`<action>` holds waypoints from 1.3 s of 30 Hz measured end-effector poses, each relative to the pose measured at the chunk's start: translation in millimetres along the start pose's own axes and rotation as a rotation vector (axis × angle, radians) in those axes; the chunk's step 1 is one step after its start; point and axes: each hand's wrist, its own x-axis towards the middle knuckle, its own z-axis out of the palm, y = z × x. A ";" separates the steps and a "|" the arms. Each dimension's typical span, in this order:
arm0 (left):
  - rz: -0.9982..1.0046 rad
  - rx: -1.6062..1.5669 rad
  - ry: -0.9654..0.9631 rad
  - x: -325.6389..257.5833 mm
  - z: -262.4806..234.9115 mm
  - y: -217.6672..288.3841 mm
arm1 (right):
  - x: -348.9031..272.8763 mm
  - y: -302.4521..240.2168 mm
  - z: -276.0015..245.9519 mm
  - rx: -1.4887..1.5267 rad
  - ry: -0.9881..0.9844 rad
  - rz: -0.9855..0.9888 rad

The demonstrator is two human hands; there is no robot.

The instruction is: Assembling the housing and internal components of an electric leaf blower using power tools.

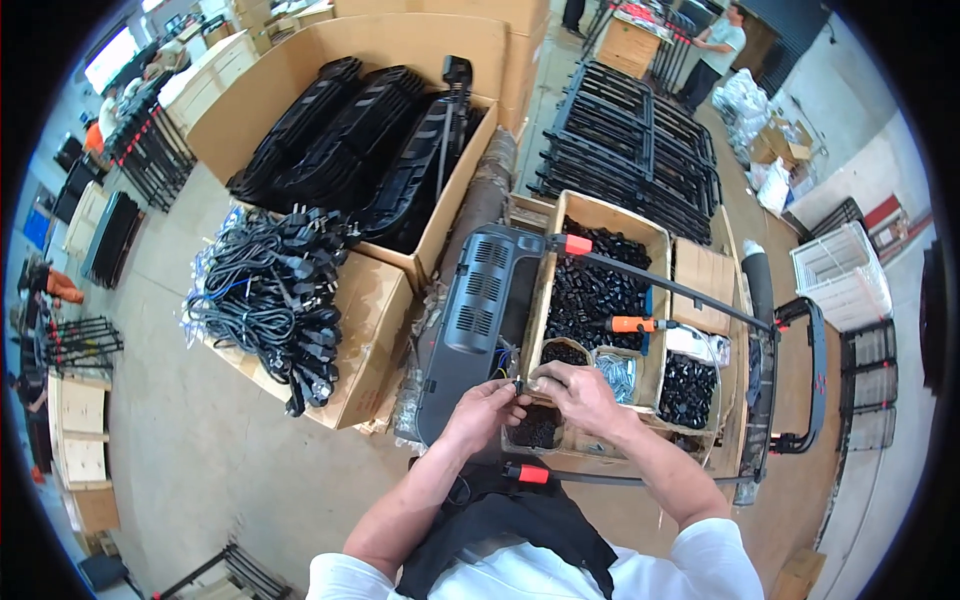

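Note:
My left hand (pixel 483 411) is closed, with a small black part (pixel 518 386) pinched between thumb and fingertips. Right beside it my right hand (pixel 580 398) has its fingers bent together close to that part; what they grip is too small to make out. Both hands are over the lower right edge of a black vented plastic housing (pixel 470 345). Some thin coloured wires (pixel 502 358) show at the housing's edge just beyond my fingers. Around my right hand are small containers of dark screws (pixel 535 428) and silver screws (pixel 616 376).
An orange power screwdriver (pixel 634 324) lies across a box of black plastic pieces (pixel 600 270). A black tube frame with red ends (pixel 660 280) spans the boxes. Bundled power cords (pixel 275 290) and a carton of black covers (pixel 335 150) stand left. A person (pixel 718 50) stands far off.

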 end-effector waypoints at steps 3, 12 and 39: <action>-0.002 -0.085 0.031 -10.0 -12.5 4.5 | 8.5 4.7 20.1 -0.168 0.261 -0.290; 0.067 -0.121 0.043 -26.4 -46.6 5.1 | 38.1 -17.1 64.4 -0.278 0.136 -0.510; 0.232 0.304 0.389 -94.3 -152.7 25.0 | 88.1 -50.3 165.1 -0.458 0.144 -0.499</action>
